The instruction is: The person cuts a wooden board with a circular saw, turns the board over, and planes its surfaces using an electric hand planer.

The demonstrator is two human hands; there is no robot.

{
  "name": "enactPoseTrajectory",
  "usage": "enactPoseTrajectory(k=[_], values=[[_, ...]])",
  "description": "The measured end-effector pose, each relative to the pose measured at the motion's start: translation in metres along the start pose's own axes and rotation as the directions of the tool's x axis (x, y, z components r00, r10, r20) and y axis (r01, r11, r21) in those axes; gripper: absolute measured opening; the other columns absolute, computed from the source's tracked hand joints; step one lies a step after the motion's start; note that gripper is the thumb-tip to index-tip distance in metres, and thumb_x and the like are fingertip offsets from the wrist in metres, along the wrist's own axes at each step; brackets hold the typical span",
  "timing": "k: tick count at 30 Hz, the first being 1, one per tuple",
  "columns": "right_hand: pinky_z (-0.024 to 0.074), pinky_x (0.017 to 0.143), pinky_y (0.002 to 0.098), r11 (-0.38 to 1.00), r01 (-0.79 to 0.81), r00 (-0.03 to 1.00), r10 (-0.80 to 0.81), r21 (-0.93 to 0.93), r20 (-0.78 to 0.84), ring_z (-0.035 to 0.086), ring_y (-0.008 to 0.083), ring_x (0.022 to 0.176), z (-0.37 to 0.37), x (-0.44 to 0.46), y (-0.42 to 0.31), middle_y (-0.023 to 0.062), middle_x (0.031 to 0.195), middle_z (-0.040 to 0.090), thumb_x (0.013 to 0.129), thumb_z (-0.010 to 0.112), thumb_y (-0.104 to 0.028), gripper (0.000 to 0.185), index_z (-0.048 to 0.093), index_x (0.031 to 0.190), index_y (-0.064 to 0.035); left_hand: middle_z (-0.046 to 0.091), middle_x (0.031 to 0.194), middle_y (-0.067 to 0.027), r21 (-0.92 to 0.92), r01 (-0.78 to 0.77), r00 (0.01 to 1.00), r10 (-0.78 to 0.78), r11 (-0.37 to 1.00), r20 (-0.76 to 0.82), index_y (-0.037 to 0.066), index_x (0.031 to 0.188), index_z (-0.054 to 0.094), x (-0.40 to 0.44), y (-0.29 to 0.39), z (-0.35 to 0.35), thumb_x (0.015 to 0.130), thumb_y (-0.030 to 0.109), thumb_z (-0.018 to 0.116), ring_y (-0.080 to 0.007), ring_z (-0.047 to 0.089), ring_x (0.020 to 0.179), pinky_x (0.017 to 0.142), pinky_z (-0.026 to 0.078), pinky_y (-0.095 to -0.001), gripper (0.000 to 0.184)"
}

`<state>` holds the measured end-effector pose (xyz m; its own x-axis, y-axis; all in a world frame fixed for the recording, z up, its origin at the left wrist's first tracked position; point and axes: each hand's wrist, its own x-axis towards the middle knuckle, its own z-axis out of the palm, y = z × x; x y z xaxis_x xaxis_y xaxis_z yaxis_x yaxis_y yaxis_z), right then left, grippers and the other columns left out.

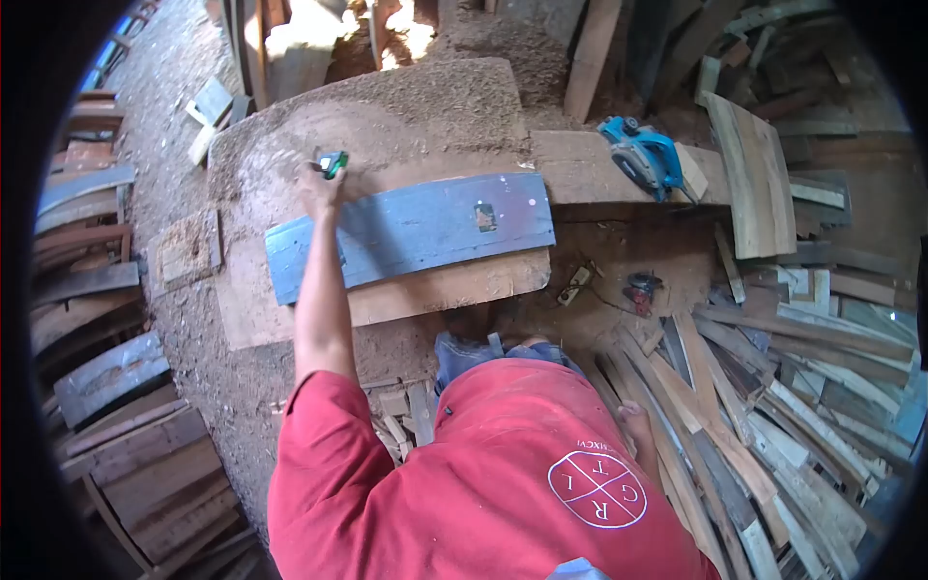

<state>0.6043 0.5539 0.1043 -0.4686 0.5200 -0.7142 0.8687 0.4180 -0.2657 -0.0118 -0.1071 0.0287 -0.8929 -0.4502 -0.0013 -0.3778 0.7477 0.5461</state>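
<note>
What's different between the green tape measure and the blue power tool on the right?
The tape measure is green and black, while the power tool is mostly blue with grey parts. The tape measure is small; the power tool is far bulkier. The left hand holds the tape measure, whereas the power tool rests on a wooden surface with no hand on it. Both are tools.

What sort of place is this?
Probably a woodworking shop: there's a blue power tool, what looks like sawdust across part of the worktop, and a heap of wood strips at the picture's right.
</note>
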Motion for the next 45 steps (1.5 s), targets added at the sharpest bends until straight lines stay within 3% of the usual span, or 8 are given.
enactPoseTrajectory(k=[3,6,13,22,33,37,39,45], values=[[0.0539,0.104,0.0428,0.946,0.325,0.942,-0.323,0.008,-0.09,0.071,0.0373,0.116,0.024,0.038,-0.08,0.0174,0.124,0.075,0.096,0.075,-0.02,0.049,0.064,0.141,-0.0015,0.067,0.113,-0.0219,-0.288,0.079,0.988,-0.113,0.954,-0.102,0.0,0.121,0.058,-0.079,0.037,-0.029,0.082,0.033,0.087,-0.0393,0.068,0.099,0.089,0.054,-0.0482,0.059],[0.0408,0.121,0.0466,0.638,0.719,0.643,-0.761,-0.275,-0.086,0.051,0.0397,0.144,0.043,0.066,-0.265,0.0218,0.153,0.056,0.097,0.077,-0.024,0.057,0.06,0.148,-0.0052,0.062,0.112,-0.0154,-0.443,0.001,0.971,-0.107,0.897,-0.214,0.0,0.126,0.056,-0.207,0.002,-0.033,0.084,0.03,0.087,-0.0293,0.063,0.1,0.092,0.052,-0.0439,0.06],[0.0309,0.126,0.0564,0.112,0.799,0.219,-0.969,-0.59,0.113,0.031,0.0403,0.158,0.113,0.111,-0.491,0.0168,0.17,0.037,0.092,0.076,-0.053,0.085,0.045,0.163,-0.0153,0.06,0.119,-0.0146,-0.501,0.388,0.866,-0.492,0.774,-0.089,0.0,0.132,0.053,-0.366,-0.082,-0.098,0.089,0.026,0.087,-0.0232,0.061,0.106,0.095,0.053,-0.038,0.061],[0.0205,0.13,0.0597,0.259,0.647,0.485,-0.866,-0.717,0.125,0.014,0.0423,0.165,0.172,0.104,-0.539,0.0175,0.179,0.022,0.103,0.061,-0.058,0.087,0.028,0.172,-0.016,0.064,0.127,-0.0195,-0.591,0.389,0.707,-0.641,0.706,-0.3,-0.001,0.141,0.057,-0.226,-0.256,-0.161,0.088,0.029,0.088,-0.0281,0.063,0.116,0.104,0.051,-0.0431,0.068],[0.01,0.132,0.0611,0.492,0.409,0.727,-0.685,-0.769,-0.052,-0.001,0.0431,0.167,0.228,0.094,-0.541,0.0174,0.182,0.001,0.109,0.043,-0.064,0.093,0.006,0.175,-0.0102,0.064,0.136,-0.0263,0.264,0.344,0.894,-0.228,0.901,-0.386,0.012,0.144,0.066,0.141,-0.444,-0.228,0.092,0.04,0.072,-0.0435,0.063,0.124,0.11,0.05,-0.052,0.06],[0.0129,0.131,0.0627,0.576,0.46,0.657,-0.733,-0.676,-0.177,0.004,0.0429,0.167,0.257,0.078,-0.548,0.0196,0.181,0.008,0.108,0.047,-0.062,0.09,0.014,0.174,-0.0103,0.062,0.141,-0.0267,0.278,0.462,0.853,-0.336,0.842,-0.398,0.016,0.141,0.07,0.153,-0.418,-0.222,0.092,0.035,0.066,-0.0421,0.06,0.132,0.113,0.049,-0.0506,0.053],[0.0125,0.13,0.0622,0.32,0.672,0.431,-0.902,-0.667,0.001,0.009,0.0425,0.167,0.287,0.042,-0.567,0.0209,0.18,0.013,0.107,0.052,-0.059,0.087,0.022,0.173,-0.012,0.061,0.143,-0.0272,0.281,0.397,0.871,-0.263,0.874,-0.415,0.015,0.142,0.069,0.154,-0.445,-0.214,0.092,0.036,0.067,-0.042,0.058,0.134,0.115,0.047,-0.0506,0.055],[0.0073,0.131,0.0606,0.033,0.823,0.321,-0.851,-0.567,0.417,0.008,0.0412,0.167,0.376,-0.046,-0.572,0.0154,0.182,0.013,0.1,0.062,-0.061,0.096,0.021,0.174,-0.0152,0.057,0.148,-0.0274,0.299,0.302,0.889,-0.154,0.905,-0.432,0.013,0.149,0.063,0.13,-0.426,-0.205,0.092,0.04,0.071,-0.0425,0.049,0.141,0.122,0.035,-0.0536,0.064]])
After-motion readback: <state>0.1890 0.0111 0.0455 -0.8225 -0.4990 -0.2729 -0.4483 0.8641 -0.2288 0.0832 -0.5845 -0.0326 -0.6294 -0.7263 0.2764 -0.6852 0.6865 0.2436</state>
